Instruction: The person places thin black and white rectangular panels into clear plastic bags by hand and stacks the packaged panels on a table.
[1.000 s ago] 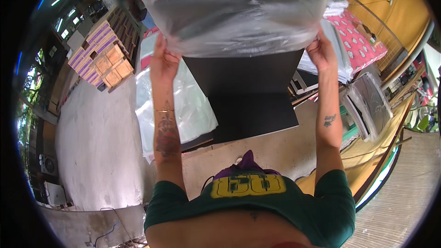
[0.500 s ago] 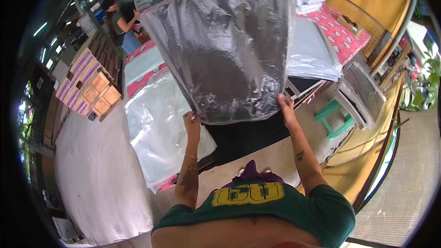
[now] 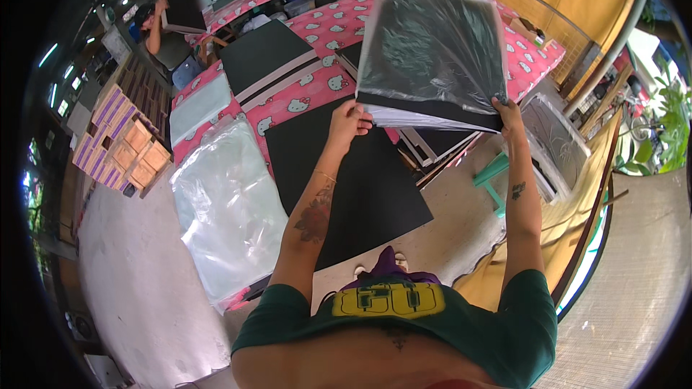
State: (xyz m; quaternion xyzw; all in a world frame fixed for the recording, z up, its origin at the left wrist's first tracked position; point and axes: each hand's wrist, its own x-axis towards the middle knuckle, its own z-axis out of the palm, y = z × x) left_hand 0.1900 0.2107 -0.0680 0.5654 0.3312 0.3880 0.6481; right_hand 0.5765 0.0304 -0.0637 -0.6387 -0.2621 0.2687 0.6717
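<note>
Both hands up, gripping the bagged black stack point(image 3: 432, 50) at its lower edge: left hand point(image 3: 347, 121), right hand point(image 3: 507, 109). Under them the black sheet point(image 3: 353, 180) lies flat on the desk point(image 3: 288, 104), open room above it. At 9 o'clock the clear bag pile point(image 3: 227, 209) covers the desk edge. At 11 a black board stack point(image 3: 263, 54) blocks. At 3 a green stool point(image 3: 494, 173) and leaning boards point(image 3: 555, 144) crowd the floor.

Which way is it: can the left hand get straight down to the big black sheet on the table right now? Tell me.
Probably not at once. The left hand grips the near edge of the bagged stack of black boards, held up with the right hand. The black sheet lies uncovered just below, so nothing else blocks it.
</note>
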